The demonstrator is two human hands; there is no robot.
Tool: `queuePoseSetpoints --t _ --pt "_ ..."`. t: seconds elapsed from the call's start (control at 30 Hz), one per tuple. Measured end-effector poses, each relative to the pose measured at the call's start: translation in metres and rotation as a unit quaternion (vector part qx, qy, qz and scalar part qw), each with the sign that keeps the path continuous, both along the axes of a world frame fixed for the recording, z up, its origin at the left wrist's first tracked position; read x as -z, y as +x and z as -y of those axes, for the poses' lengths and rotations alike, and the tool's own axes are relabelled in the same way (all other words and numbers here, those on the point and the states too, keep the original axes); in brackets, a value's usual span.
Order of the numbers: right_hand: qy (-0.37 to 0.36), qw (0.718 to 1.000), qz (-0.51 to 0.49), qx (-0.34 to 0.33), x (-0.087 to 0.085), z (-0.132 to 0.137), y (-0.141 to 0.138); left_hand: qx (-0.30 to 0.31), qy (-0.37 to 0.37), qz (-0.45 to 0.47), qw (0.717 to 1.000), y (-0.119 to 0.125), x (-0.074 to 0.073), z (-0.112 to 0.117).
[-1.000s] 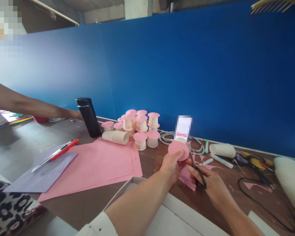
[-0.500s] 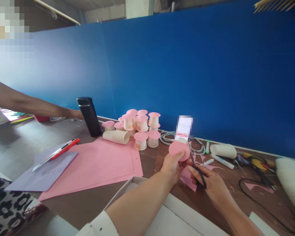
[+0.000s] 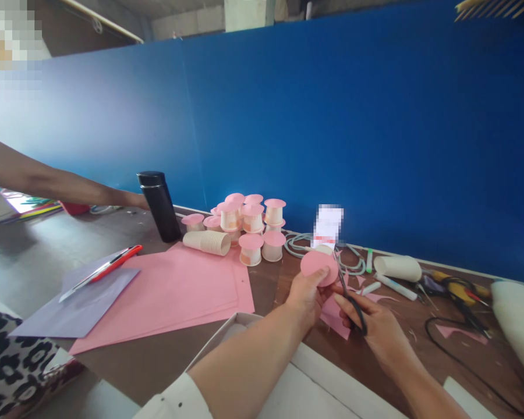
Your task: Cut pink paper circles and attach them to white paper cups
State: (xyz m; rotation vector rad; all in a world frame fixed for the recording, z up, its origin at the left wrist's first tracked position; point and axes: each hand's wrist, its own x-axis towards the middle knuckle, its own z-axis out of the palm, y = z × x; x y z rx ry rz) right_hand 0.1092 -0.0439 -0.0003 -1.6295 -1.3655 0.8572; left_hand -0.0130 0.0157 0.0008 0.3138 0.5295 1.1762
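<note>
My left hand (image 3: 308, 297) is closed on a pink paper disc (image 3: 317, 266), thumb pressed against its face. A bit of something white shows behind the disc's top edge; I cannot tell whether it is joined to it. In my right hand (image 3: 373, 320) are black-handled scissors (image 3: 357, 314), their blades pointing up along the disc's right edge. Under the hands lies a pink paper offcut (image 3: 338, 326). To the left, several paper cups topped with pink discs (image 3: 250, 241) stand in a stacked group, beside a lying sleeve of nested paper cups (image 3: 207, 242).
Pink sheets (image 3: 179, 285) lie left, with a purple sheet (image 3: 91, 302) and a red utility knife (image 3: 113, 262) on top. Behind them stands a black flask (image 3: 159, 206), near another person's arm (image 3: 70, 183). A white box (image 3: 305, 384) sits below my forearms; cables (image 3: 463, 355) lie right.
The camera view has shifted very slightly. Both hands, the disc and the scissors keep nearly the same pose.
</note>
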Motion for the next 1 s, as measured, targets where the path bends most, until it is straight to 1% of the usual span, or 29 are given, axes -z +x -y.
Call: queuePoseSetpoints --t 0.13,0.33,0.6,0.77,0.9,1.0 --pt "-0.003 1.0 -0.002 0.004 -0.002 0.001 -0.001 -0.001 0.005 0.001 1.0 0.0 0.0 0.0" --pt "-0.015 1.0 -0.016 0.013 -0.01 0.002 -0.005 -0.003 -0.002 -0.003 1.0 -0.001 -0.002 0.0" --pt "-0.002 1.0 -0.015 0.009 -0.012 0.004 -0.007 0.0 0.015 -0.002 1.0 -0.002 -0.001 0.001" --pt "-0.016 0.999 -0.037 0.02 -0.017 0.004 -0.01 -0.001 0.003 -0.009 1.0 -0.002 -0.002 0.001" --pt "-0.015 0.999 -0.047 0.018 -0.022 0.006 -0.011 0.004 0.002 -0.01 1.0 -0.003 -0.002 0.001" --pt "-0.015 0.999 -0.041 0.011 -0.023 0.007 -0.011 0.002 0.011 -0.014 1.0 -0.004 -0.003 0.001"
